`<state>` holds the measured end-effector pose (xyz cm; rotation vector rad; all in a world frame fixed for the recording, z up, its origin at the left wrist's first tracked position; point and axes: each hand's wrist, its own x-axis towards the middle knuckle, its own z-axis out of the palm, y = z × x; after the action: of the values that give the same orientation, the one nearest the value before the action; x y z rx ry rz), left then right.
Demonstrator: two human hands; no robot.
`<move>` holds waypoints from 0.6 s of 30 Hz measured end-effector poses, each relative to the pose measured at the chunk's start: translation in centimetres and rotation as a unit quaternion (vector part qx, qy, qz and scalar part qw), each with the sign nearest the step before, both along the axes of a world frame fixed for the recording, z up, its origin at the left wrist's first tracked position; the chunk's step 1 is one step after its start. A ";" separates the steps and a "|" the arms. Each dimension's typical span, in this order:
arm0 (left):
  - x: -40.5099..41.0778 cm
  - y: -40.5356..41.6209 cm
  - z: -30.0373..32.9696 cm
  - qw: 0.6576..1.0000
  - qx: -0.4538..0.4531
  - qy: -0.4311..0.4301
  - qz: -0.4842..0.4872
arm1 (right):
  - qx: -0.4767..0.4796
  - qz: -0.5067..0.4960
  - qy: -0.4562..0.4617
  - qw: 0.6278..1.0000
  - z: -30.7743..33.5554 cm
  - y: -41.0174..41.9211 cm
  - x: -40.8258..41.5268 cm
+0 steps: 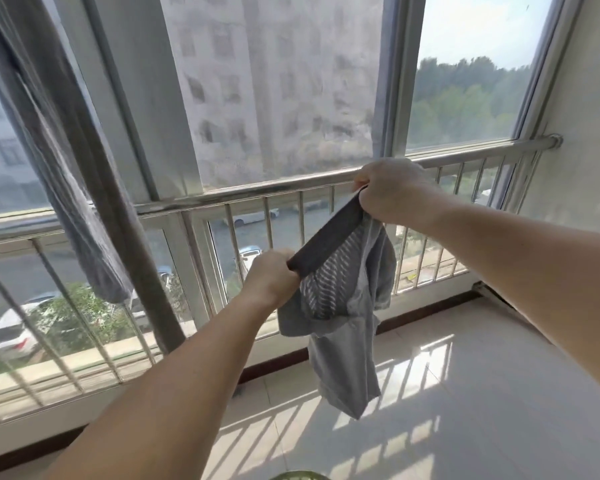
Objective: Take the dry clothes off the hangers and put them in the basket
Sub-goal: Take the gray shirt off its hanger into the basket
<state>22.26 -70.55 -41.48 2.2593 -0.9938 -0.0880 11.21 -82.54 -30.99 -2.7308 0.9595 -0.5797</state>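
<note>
Bright daylight pours in through the window (284,88), hazing the glass and washing out the sky at top right. Railing (291,187) bars throw striped shadows across the glossy floor tiles (465,393). Straight lines bow at the wide-angle edges; the hanging grey cloth (59,168) at left looks soft.

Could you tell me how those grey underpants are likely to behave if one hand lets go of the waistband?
The underpants are probably floppy: below the waistband, stretched between the left hand and right hand, the fabric hangs in loose folds. They look thin and light, so they would likely just dangle from the remaining hand.
</note>
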 end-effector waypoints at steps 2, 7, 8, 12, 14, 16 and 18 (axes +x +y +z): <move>0.2 0.2 -0.2 1.000 -0.007 0.009 0.010 | 0.014 -0.006 0.001 1.000 -0.1 -0.4 -1.0; 0.9 -0.1 1.1 0.988 -0.099 0.116 0.038 | 0.017 -0.053 0.070 0.996 -1.5 -1.7 -2.0; 0.9 -0.2 1.4 0.986 -0.101 0.125 0.036 | 0.046 -0.051 0.073 0.995 -1.9 -1.9 -2.0; 1.4 0.0 2.2 0.987 -0.081 0.138 0.022 | 0.161 -0.009 0.078 0.984 -2.5 -2.0 -1.9; 1.7 0.3 2.5 0.988 -0.064 0.141 0.019 | 0.246 -0.009 0.038 0.968 -2.8 -2.1 -2.0; 1.5 0.9 2.8 0.988 -0.048 0.148 0.018 | 0.285 -0.004 0.025 0.958 -3.3 -2.5 -1.7; 1.3 1.4 2.8 0.983 -0.033 0.179 0.011 | 0.369 0.028 0.023 0.929 -3.3 -2.9 -2.2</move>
<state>23.52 -69.12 -38.69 2.0957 -0.7676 -0.4314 9.03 -85.46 -34.33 -2.0850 0.8717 -0.0950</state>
